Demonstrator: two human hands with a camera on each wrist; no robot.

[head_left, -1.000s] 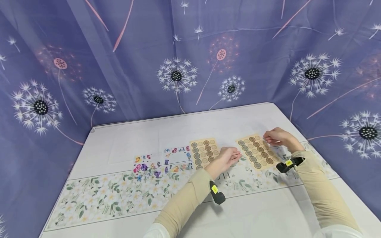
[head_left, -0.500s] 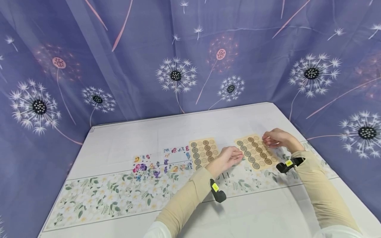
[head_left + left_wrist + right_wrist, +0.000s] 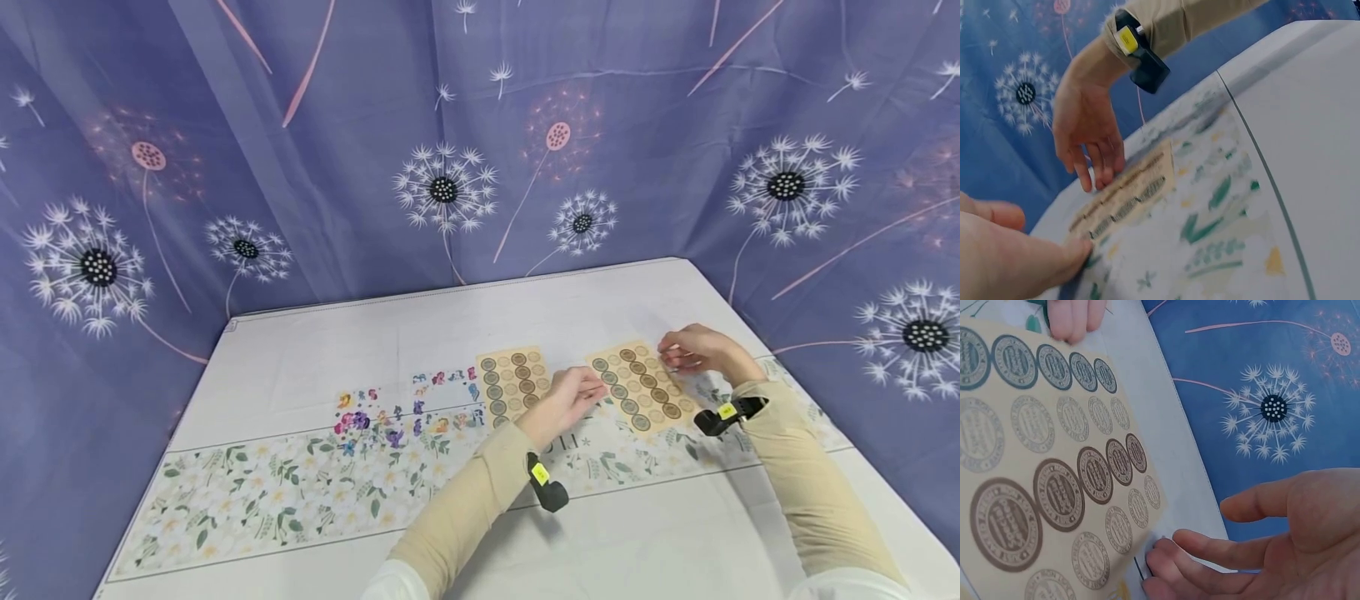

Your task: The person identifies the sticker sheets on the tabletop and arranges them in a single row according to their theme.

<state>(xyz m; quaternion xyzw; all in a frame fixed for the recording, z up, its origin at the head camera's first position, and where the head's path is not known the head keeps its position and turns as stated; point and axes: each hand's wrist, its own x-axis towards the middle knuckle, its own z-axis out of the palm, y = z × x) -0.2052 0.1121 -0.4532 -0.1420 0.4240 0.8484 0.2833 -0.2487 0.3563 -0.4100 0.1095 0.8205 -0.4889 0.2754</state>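
Note:
A tan sheet of round stickers (image 3: pixel 637 387), in rows of dark green, brown and pale circles, lies on the table between the two hands. My left hand (image 3: pixel 566 400) is at its left edge, fingers together and fairly straight; in the left wrist view the fingertips (image 3: pixel 1079 250) seem to touch the sheet's near corner. My right hand (image 3: pixel 701 348) is by the opposite edge with loosely bent fingers. In the right wrist view its thumb (image 3: pixel 1254 503) stands apart from the fingers, and nothing is between them.
A second tan sticker sheet (image 3: pixel 510 375) lies left of the first, partly behind my left hand. Farther left are clear sheets of colourful pony stickers (image 3: pixel 442 400). A floral band (image 3: pixel 255 500) crosses the white cloth; a purple dandelion curtain (image 3: pixel 337 208) hangs behind.
The sheet between the hands has slid slightly left over the last half second. My left hand went a little right, then back left; my right hand shifted slightly left.

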